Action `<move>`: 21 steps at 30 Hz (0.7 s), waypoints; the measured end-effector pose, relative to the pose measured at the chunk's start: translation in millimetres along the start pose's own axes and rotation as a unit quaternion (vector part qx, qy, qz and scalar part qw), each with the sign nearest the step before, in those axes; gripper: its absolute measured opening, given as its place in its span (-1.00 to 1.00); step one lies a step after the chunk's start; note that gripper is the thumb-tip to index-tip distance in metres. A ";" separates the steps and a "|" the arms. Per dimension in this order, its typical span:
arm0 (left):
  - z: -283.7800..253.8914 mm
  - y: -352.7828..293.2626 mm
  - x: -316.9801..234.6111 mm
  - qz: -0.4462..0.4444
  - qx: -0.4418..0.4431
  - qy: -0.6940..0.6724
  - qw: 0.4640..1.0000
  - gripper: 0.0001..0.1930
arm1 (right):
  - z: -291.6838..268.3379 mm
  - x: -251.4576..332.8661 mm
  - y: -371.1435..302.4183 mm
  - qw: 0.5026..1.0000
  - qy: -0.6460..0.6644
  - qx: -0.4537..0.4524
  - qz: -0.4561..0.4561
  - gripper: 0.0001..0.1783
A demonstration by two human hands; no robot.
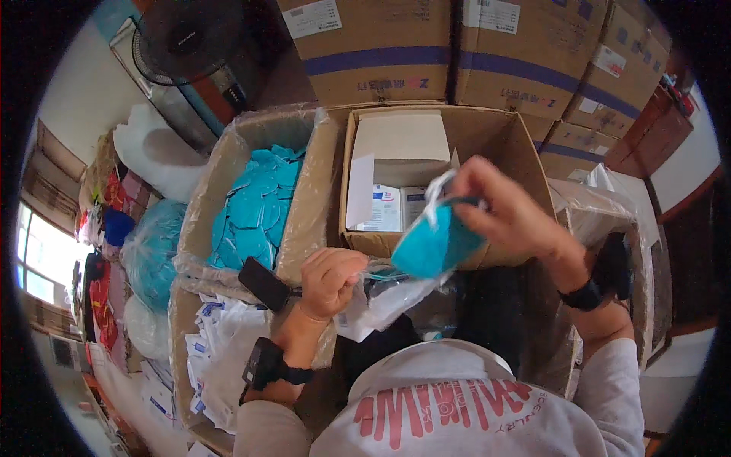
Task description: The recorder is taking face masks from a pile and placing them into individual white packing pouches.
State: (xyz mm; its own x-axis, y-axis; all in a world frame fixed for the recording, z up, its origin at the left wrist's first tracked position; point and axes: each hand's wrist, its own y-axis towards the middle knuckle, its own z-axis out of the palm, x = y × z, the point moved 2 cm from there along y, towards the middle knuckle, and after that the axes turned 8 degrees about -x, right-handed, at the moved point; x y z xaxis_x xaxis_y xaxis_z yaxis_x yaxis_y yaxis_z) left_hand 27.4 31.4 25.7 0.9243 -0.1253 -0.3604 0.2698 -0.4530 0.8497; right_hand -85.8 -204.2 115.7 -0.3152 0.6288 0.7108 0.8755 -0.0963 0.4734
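Note:
In my right hand (499,209) is a teal face mask (434,245), gripped by its upper end between thumb and fingers, with pale straps bunched near the fingertips. My left hand (329,280) is closed on the edge of a clear plastic bag (407,297) with white on it. The lower tip of the mask meets the bag or hangs just over it; which one I cannot tell. Behind them an open cardboard box (487,126) holds a white carton (400,137) with printed packets (386,209) inside.
At left a plastic-lined box holds a pile of teal masks (255,209); nearer, another box holds white packets (221,358). Stacked brown cartons (373,57) stand behind. A black fan (183,46) is at the far left. A plastic-wrapped box (590,206) stands at right.

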 end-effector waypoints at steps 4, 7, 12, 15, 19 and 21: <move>-0.6 6.3 -4.9 0.011 0.038 0.010 0.999 -0.88 | 41.4 12.6 -7.9 0.974 -0.151 0.167 -0.023 -0.87; 3.9 7.5 -11.3 0.004 0.073 0.026 0.997 -0.88 | 66.1 17.6 -11.0 0.946 -0.196 0.251 -0.061 -0.84; 9.8 2.9 -14.2 -0.043 0.107 0.067 0.991 -0.85 | 91.7 9.4 -13.4 0.940 -0.207 0.260 -0.075 -0.82; 9.4 -2.9 -11.4 -0.089 0.093 0.087 0.988 -0.85 | 98.1 11.3 -16.4 0.966 -0.203 0.156 -0.031 -0.84; 7.7 -6.7 -9.4 -0.129 0.047 0.085 0.987 -0.85 | 105.4 1.9 -20.0 0.983 -0.103 0.146 0.042 -0.83; 6.7 -10.2 -8.0 -0.127 0.031 0.069 0.989 -0.86 | 110.4 -13.5 -25.6 0.985 0.020 0.150 0.088 -0.81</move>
State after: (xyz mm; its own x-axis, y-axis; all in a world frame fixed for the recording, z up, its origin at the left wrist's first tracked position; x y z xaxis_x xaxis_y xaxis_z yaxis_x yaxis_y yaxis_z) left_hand 15.5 31.1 17.3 0.8582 0.1188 -0.4994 0.4844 -0.5091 0.7114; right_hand -63.5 -125.1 36.6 -0.1586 0.5914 0.7906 0.9847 0.0357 0.1707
